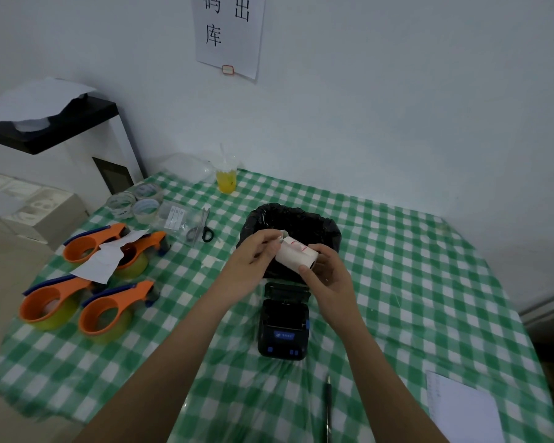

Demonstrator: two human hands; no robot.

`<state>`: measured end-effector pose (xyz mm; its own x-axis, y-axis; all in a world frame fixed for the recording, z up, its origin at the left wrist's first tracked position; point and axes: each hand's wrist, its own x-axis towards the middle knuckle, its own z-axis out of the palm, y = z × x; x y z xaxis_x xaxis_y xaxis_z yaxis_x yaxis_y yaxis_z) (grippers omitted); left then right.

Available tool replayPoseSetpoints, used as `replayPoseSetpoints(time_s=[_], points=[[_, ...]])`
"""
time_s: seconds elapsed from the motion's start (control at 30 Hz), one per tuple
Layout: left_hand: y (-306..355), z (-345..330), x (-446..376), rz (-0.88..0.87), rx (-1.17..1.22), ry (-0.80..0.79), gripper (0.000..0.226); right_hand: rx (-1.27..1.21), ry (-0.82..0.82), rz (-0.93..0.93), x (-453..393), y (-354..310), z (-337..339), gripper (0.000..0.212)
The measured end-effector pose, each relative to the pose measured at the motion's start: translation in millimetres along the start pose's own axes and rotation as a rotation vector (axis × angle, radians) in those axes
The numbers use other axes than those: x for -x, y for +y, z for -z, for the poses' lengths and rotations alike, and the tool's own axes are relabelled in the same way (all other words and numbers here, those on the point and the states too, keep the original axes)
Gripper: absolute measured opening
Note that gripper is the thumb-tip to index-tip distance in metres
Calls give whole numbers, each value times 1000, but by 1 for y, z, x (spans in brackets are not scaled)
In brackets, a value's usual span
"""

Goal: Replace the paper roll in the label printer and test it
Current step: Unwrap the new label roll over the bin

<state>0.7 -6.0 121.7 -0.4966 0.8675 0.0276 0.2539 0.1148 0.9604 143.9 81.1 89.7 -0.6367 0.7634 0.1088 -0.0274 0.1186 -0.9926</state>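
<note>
You face a plain pale wall [397,91] that rises straight behind the table [413,251], which wears a green-and-white checked cloth. Above the table's far edge a white paper sign [229,33] with black characters hangs on that wall. Left of the table you have a white cabinet [87,148] with a black top, loose paper lying on it. The light is soft and even.

Parcel-packing room: orange tape dispensers [92,284], clear tape rolls [135,201], label printer [283,324], outbound-stock wall notice [229,33].
</note>
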Motion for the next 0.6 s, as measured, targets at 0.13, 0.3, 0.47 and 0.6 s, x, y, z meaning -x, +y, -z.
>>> replayPoseSetpoints(time_s=[0.13, 0.3, 0.47, 0.6], points=[[9, -2, -2, 201, 196, -90, 33, 22, -59, 69, -1, -4, 1, 36], [13, 2, -9, 325, 269, -195, 38, 59, -113, 79, -3, -10, 4, 40], [12, 4, -14, 319, 322, -214, 30, 69, -128, 69, -6, -12, 10, 38], [9, 3, -14, 269, 368, -163, 12, 108, -155, 74, -10, -14, 12, 40]])
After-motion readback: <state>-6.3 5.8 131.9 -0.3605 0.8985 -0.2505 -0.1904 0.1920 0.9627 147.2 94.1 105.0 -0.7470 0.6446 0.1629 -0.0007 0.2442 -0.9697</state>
